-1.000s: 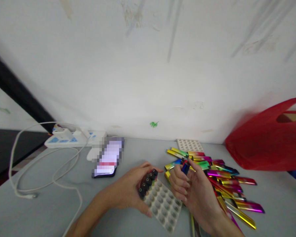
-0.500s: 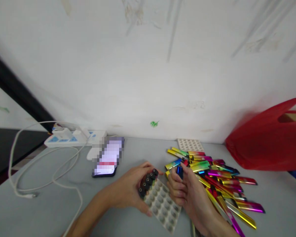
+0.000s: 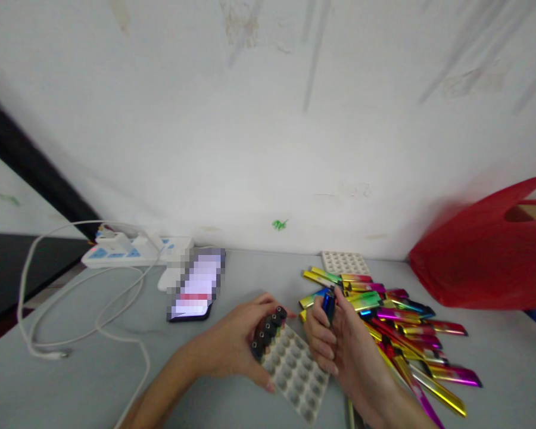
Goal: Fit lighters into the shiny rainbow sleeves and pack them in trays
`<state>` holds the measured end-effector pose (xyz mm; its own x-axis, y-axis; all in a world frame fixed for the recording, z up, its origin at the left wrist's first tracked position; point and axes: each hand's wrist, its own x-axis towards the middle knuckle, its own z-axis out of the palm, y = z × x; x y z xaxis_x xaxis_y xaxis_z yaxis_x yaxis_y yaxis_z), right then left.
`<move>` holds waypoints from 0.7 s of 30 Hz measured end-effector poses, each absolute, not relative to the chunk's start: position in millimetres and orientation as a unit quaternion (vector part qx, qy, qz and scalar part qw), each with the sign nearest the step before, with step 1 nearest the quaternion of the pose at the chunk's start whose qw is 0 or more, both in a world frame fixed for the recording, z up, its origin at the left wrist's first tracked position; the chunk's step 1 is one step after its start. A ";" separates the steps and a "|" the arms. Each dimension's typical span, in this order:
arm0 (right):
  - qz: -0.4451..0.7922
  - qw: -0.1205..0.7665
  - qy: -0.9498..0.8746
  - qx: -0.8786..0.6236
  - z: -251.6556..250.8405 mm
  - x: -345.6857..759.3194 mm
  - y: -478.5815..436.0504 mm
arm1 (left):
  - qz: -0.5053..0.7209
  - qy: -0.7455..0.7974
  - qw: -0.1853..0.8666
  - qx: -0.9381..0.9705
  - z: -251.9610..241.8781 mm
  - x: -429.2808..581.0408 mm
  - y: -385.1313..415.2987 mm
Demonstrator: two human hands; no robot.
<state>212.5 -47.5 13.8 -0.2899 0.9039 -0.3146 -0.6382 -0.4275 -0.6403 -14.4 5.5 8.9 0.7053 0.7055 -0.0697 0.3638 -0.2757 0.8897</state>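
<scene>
My left hand (image 3: 241, 339) is wrapped round the left end of a pale tray (image 3: 301, 378) with rows of round hollows. A row of black-ended pieces (image 3: 268, 330), each with a small round hole in its end, stands along that end beside my fingers. My right hand (image 3: 335, 345) is closed on a shiny blue stick (image 3: 328, 307), held upright between thumb and curled fingers just right of the tray. Its lower part is hidden in my fist. To the right lies a loose pile of shiny multicoloured sticks (image 3: 402, 322), partly covered by my right hand.
A second pale tray (image 3: 345, 262) lies against the wall behind the pile. The red bag (image 3: 491, 256) stands at the right. On the left are a phone (image 3: 196, 289) with a blurred screen, a white power strip (image 3: 116, 253) and a looped white cable (image 3: 92, 342).
The blue stick in my right hand has shifted and tilted slightly, with my thumb higher beside it. My left hand and the tray have barely moved.
</scene>
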 end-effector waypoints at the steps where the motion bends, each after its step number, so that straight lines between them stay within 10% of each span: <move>1: 0.782 0.494 -0.195 -0.326 14.1 212.7 -47.8 | 0.173 0.341 0.495 0.780 8.4 -14.4 5.9; 21: 0.785 0.458 -0.199 -0.366 4.4 211.6 -47.2 | 0.178 0.338 0.490 0.783 7.1 -14.6 6.4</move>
<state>211.6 -47.2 4.4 -0.3113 0.8655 -0.3925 -0.5737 -0.5004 -0.6484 -14.6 6.4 7.1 0.7076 0.7046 -0.0531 0.3559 -0.2905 0.8882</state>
